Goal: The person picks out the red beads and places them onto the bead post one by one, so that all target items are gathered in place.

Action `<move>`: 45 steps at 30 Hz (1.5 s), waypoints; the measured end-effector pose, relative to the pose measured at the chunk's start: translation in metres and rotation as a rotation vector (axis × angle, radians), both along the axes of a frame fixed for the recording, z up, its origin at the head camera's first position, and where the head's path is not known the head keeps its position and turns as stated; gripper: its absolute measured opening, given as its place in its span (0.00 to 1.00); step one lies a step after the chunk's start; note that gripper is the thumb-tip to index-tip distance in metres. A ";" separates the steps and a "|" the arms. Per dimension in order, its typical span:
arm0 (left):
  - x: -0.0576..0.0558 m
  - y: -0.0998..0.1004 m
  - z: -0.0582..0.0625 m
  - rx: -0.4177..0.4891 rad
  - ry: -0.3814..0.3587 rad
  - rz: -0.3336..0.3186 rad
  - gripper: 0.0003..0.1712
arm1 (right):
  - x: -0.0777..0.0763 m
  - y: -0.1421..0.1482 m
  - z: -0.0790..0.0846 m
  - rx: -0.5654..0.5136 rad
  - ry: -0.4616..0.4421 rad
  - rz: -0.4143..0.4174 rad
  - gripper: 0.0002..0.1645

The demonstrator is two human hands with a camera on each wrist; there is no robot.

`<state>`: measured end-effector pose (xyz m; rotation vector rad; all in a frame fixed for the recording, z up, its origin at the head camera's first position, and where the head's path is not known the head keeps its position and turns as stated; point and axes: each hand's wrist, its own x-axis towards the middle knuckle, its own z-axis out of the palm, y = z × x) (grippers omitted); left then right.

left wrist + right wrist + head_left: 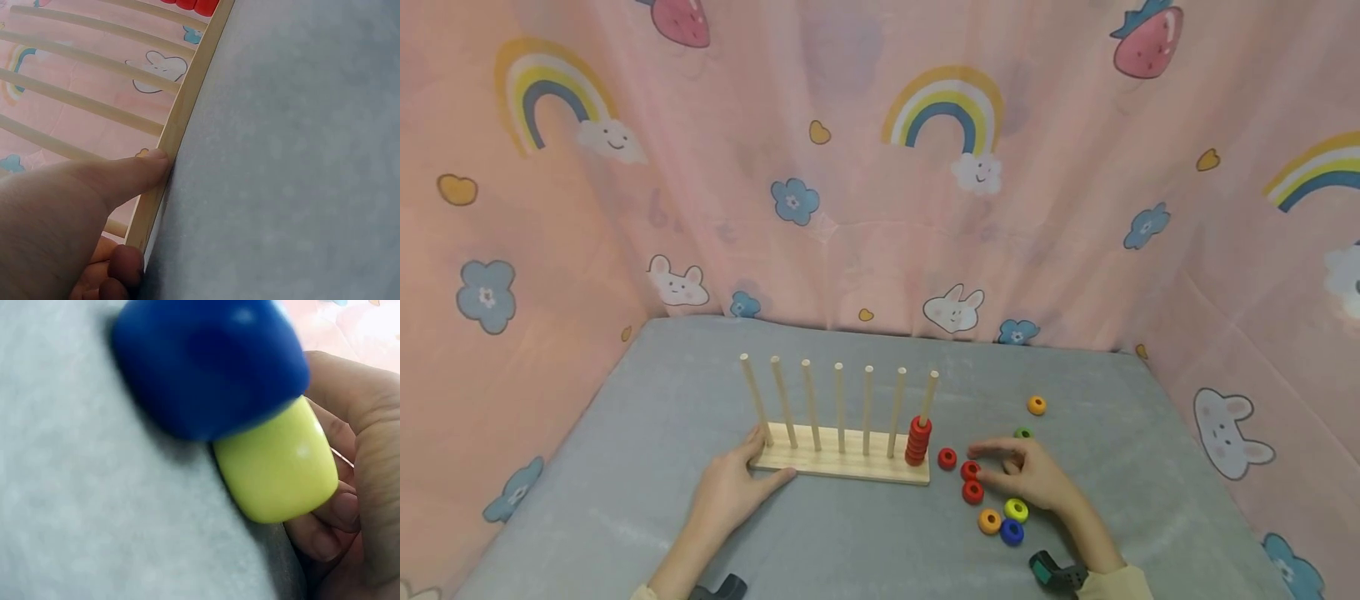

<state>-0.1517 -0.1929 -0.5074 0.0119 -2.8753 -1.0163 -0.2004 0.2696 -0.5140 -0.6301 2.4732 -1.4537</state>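
My left hand [730,492] grips the left end of a wooden peg rack [850,467], thumb on the front edge of its base and fingers around the end. Several red beads [917,442] are stacked on the rightmost peg. Right of the rack, my right hand [1033,475] reaches over the table with thumb and forefinger apart beside a red bead [968,471]. The thumb overlaps that bead; a firm hold does not show. Two more red beads lie close by, one left [947,458] and one in front [973,492]. In the right wrist view, other beads hide the fingertips.
In front of my right hand lie an orange bead [989,522], a yellow bead [1016,510] and a blue bead [1012,532]. Behind it are a green bead [1023,433], partly hidden, and another orange bead [1037,406]. A grey cloth [662,400] covers the table; pink curtains surround it.
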 end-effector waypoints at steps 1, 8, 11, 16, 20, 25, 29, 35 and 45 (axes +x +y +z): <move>0.000 0.000 0.000 0.001 0.001 0.000 0.51 | 0.000 0.000 0.000 0.006 -0.002 0.008 0.20; 0.001 0.000 0.001 -0.001 0.003 0.002 0.51 | -0.001 0.000 0.000 0.025 0.024 0.034 0.18; 0.002 0.000 0.001 -0.007 0.006 0.005 0.51 | -0.002 0.000 -0.001 0.032 0.038 0.029 0.17; 0.003 0.000 0.002 -0.014 0.013 0.001 0.52 | -0.003 -0.001 -0.003 0.052 0.042 0.019 0.16; 0.003 0.000 0.003 -0.014 0.009 0.000 0.52 | -0.003 -0.001 -0.003 0.056 0.048 0.023 0.16; 0.002 0.000 0.002 -0.014 0.016 0.002 0.51 | -0.002 -0.001 -0.003 0.065 0.038 0.013 0.15; 0.003 0.000 0.002 -0.019 0.022 0.004 0.51 | -0.001 -0.001 -0.002 0.055 0.016 0.005 0.16; 0.002 0.000 0.003 -0.009 0.011 0.000 0.50 | -0.001 0.001 -0.002 0.048 -0.004 -0.005 0.16; 0.002 0.001 0.002 -0.009 0.005 0.001 0.51 | -0.001 0.001 -0.002 0.046 0.015 -0.007 0.20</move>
